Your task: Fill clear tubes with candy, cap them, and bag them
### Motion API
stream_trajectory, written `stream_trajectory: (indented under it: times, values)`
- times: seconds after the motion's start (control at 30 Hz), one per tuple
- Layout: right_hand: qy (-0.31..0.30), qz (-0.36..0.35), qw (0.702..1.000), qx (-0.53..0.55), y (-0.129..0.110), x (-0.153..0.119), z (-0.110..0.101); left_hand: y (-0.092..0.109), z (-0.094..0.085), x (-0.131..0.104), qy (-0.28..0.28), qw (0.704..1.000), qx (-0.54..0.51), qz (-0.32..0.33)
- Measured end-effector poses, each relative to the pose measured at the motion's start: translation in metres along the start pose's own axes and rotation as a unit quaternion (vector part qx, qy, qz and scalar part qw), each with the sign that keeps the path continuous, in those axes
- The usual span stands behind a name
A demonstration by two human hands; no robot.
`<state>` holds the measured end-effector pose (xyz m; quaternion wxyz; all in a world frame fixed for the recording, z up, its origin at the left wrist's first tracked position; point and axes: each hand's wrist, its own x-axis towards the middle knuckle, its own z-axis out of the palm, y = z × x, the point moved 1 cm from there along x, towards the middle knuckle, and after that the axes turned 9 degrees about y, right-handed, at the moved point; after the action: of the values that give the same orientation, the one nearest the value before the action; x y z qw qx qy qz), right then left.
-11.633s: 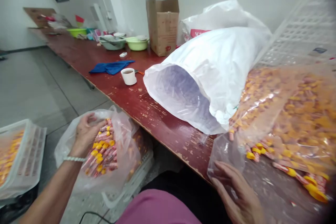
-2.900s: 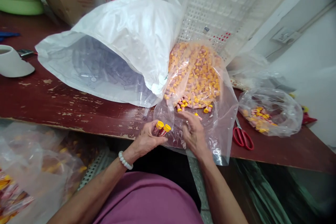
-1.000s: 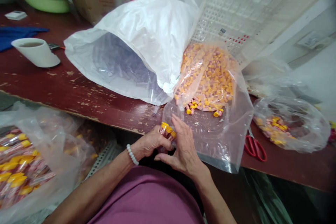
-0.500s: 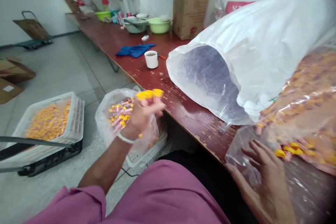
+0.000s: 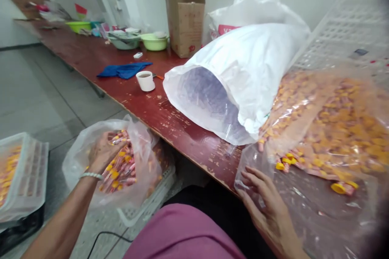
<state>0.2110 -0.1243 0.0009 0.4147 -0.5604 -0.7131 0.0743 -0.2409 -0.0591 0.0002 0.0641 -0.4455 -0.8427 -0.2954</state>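
My left hand [image 5: 105, 151] is inside a clear plastic bag [image 5: 74, 158] by the table edge, among small pinkish tubes with yellow caps [image 5: 121, 170]. Its fingertips are hidden among the tubes, so I cannot tell whether they grip any. My right hand [image 5: 267, 206] lies at the table's front edge with its fingers apart, touching the clear film of a large plastic bag [image 5: 306, 194]. That bag holds a big heap of the same yellow-capped tubes [image 5: 343, 125]. A few tubes [image 5: 345, 187] lie near its mouth, to the right of my right hand.
A white sack [image 5: 243, 64] of clear tubes lies open on the red table [image 5: 133, 103]. Left of it are a cup [image 5: 146, 82], a blue cloth [image 5: 124, 70], basins [image 5: 154, 42] and a cardboard box [image 5: 190, 28]. A white crate [image 5: 33, 178] stands on the floor.
My left hand has moved down and left into the bag; the yellow-capped tubes seen in it earlier are no longer distinct. My right hand stays at the film. The view has swung right.
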Motion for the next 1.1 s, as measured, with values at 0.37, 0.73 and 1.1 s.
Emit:
stream_trajectory:
  times: [0.37,0.73,1.1]
  values:
    - [0.007,0.038,0.997,0.060,-0.005,0.004,0.007,0.239,0.045,-0.080,-0.148,0.889,-0.243,0.358]
    - [-0.019,0.030,0.992,-0.122,0.017,0.063,0.069,0.300,0.123,-0.096,-0.269,0.902,-0.214,0.260]
    - [-0.095,0.014,0.974,-0.206,0.023,0.076,0.065,0.259,0.100,-0.095,-0.342,0.811,-0.417,0.227]
